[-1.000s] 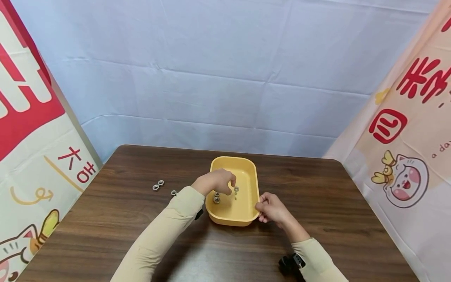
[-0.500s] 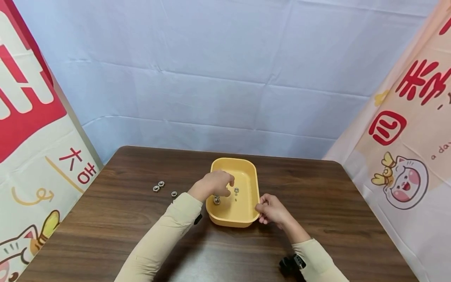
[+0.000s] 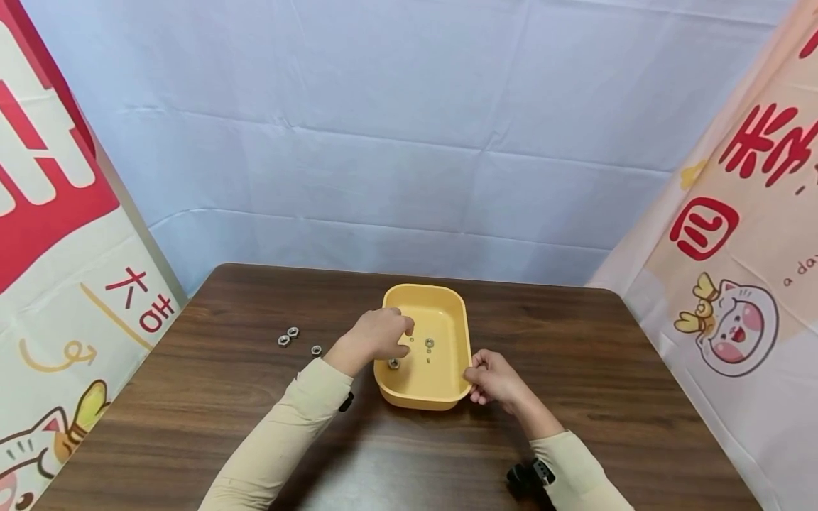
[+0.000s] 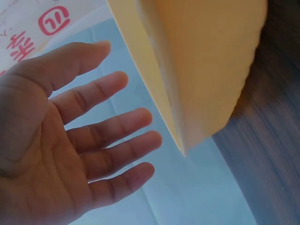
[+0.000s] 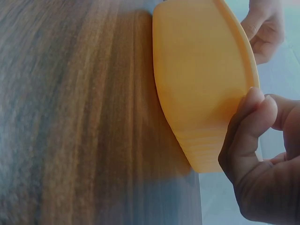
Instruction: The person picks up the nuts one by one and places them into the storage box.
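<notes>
Right grip [image 3: 495,380] pinching yellow tray [image 3: 441,372], rounded corners, silvery nuts [image 3: 394,363] inside

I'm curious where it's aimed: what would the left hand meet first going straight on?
In head view, a tiny piece in the yellow tray, then a nut; depth is unclear, so the left hand may pass above them.

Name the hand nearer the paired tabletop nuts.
Left. The left hand is right of the nuts, partly over the yellow tray; the right hand is farther right, gripping it.
</notes>
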